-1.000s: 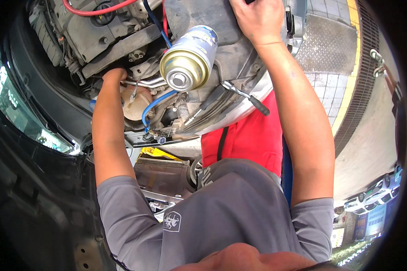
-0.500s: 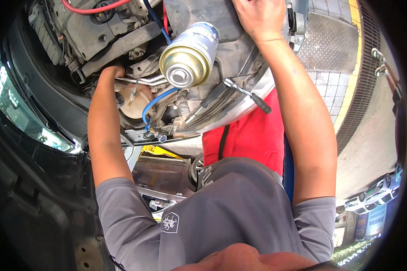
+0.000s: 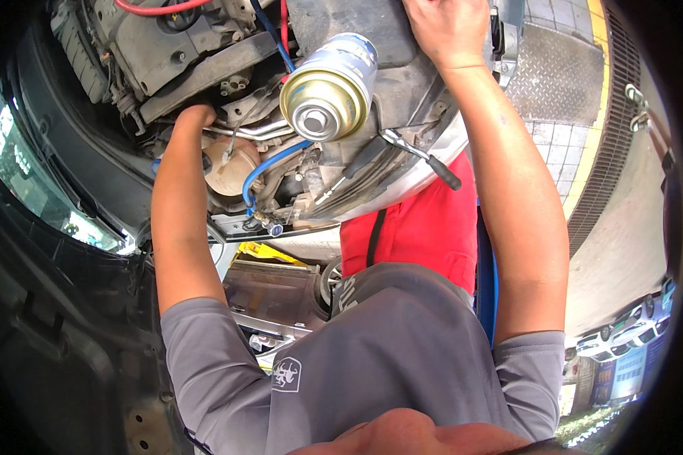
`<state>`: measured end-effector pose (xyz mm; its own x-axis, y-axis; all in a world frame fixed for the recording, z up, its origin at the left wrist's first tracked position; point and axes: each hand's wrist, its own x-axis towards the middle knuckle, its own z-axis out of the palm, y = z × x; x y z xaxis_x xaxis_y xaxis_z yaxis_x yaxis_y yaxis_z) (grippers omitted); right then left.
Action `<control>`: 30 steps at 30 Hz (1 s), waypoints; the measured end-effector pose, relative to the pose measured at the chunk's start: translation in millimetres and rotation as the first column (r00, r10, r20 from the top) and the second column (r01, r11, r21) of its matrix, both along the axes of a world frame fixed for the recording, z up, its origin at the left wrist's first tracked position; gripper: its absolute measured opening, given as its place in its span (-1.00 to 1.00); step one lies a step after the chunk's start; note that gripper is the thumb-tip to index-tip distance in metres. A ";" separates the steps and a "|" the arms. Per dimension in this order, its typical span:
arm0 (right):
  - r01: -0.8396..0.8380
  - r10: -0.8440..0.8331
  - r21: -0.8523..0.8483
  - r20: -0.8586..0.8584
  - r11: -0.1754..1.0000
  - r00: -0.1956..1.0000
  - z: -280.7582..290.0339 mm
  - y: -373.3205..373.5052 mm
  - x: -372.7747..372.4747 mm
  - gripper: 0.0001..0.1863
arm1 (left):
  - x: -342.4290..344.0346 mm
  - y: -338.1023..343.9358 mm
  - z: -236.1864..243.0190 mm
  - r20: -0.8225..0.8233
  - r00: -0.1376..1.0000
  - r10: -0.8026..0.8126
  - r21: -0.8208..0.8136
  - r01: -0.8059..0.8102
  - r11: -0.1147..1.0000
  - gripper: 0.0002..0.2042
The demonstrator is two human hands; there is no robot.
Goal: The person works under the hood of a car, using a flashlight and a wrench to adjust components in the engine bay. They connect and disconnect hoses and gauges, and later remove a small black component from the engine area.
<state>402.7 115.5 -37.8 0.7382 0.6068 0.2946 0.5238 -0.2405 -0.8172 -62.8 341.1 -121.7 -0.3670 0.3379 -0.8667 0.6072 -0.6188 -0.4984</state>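
Note:
My left hand (image 3: 199, 117) reaches into the engine bay beside metal pipes (image 3: 262, 135) and a pale rounded reservoir (image 3: 228, 174), its fingers hidden. My right hand (image 3: 451, 34) rests over the dark panel at the top edge, its fingertips out of frame. Between them, a silver-and-gold spray can (image 3: 341, 72) points its base at the camera, with a blue hose (image 3: 273, 159) below it. A ratchet (image 3: 438, 168) and a black-handled tool (image 3: 360, 163) lie on the bay's edge.
A red cover (image 3: 410, 235) hangs below the front edge. The windscreen (image 3: 30, 167) and raised dark bonnet (image 3: 68, 326) fill the left. At right are a steel floor plate (image 3: 561, 76), a drain grate (image 3: 592, 212) and parked cars (image 3: 622, 326). A red hose (image 3: 159, 6) crosses the engine.
The engine bay, can and tools sit slightly higher and further right in the picture. My left hand has edged up slightly. My right hand still rests at the top.

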 end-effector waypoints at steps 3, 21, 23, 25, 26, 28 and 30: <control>0.006 -0.006 -0.025 0.008 1.000 1.000 -0.2 -0.2 -1.1 -0.48 | -9.6 -1.0 -8.5 0.004 0.976 0.220 0.145 -0.218 0.965 -0.65; 0.001 -0.001 -0.027 -0.026 1.000 1.000 1.8 0.2 -1.1 -0.47 | 33.0 -22.4 28.2 -0.078 0.997 -0.017 0.159 0.029 0.987 -0.68; 0.002 -0.003 -0.021 -0.034 1.000 0.999 1.2 -1.2 -2.7 -0.48 | 20.3 -14.6 16.4 -0.090 0.994 0.069 0.122 -0.058 0.991 -0.65; 0.003 -0.003 -0.006 -0.033 1.000 0.999 0.1 -0.5 -2.1 -0.49 | 13.9 -6.1 11.9 -0.090 0.982 0.165 0.042 -0.162 0.986 -0.61; -0.002 0.001 -0.006 -0.036 1.000 0.999 0.9 -0.3 -1.9 -0.49 | 11.3 -1.1 9.3 -0.083 0.979 0.187 -0.013 -0.188 0.982 -0.61; -0.005 0.005 -0.009 -0.038 1.000 0.999 2.0 -0.6 -1.0 -0.49 | 9.7 2.9 4.4 -0.068 0.988 0.138 -0.048 -0.141 0.989 -0.62; -0.006 0.006 0.032 0.007 0.999 1.000 -4.1 0.4 -0.2 -0.49 | 1.8 3.3 -1.2 -0.055 0.995 0.084 -0.037 -0.086 0.996 -0.62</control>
